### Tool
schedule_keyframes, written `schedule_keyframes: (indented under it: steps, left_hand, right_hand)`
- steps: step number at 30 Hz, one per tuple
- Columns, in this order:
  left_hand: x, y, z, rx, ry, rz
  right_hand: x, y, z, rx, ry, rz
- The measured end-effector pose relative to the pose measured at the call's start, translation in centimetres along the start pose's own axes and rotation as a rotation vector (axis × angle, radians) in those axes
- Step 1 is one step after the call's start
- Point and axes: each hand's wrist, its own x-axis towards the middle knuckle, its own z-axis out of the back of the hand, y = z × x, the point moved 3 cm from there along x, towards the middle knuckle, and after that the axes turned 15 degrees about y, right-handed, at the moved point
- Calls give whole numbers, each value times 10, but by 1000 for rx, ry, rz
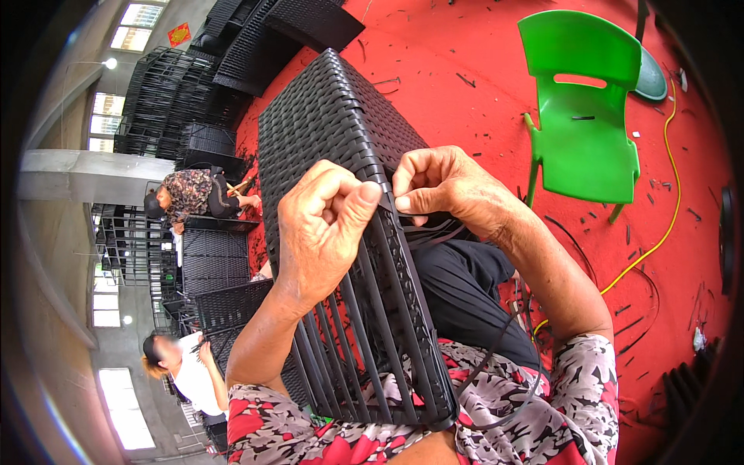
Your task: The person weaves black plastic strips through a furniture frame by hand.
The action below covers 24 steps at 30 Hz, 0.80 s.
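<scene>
A black woven furniture panel (310, 116) stands tilted across my lap. Its upper part is densely woven; lower down, bare parallel slats (372, 341) run toward me. My left hand (322, 232) is closed at the panel's corner edge, thumb pressed to the bent forefinger; what lies between them is hidden. On the other side of that edge, my right hand (449, 190) pinches a black weaving strip whose end is mostly covered by the fingers. Loose dark strip (496, 349) loops hang below the right forearm, beside my dark trousers (465, 294).
A green plastic chair (585, 147) stands at the right on a red floor (457, 85) littered with strip scraps. A yellow cable (670, 178) curves past it. At the left, two people (186, 194) (186, 368) work among stacked black woven frames (167, 97).
</scene>
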Motion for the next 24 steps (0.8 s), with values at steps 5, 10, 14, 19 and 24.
schedule_keyframes:
  steps: [5,10,14,19,24]
  left_hand:
    - [4,-6,-10,184,-35,-102]
    - [4,-3,-9,211,-25,-141]
    - [0,-3,-5,185,-49,-114]
    - [-2,1,-4,88,-39,-34]
    - [-3,3,-2,48,-33,-38]
  right_hand:
    - [0,-8,3,25,29,24]
    - [-13,-15,10,-27,29,-63]
    - [-10,-10,5,-96,49,-75]
    - [-8,-12,7,-104,34,-78]
    - [-4,-10,2,-27,42,-57]
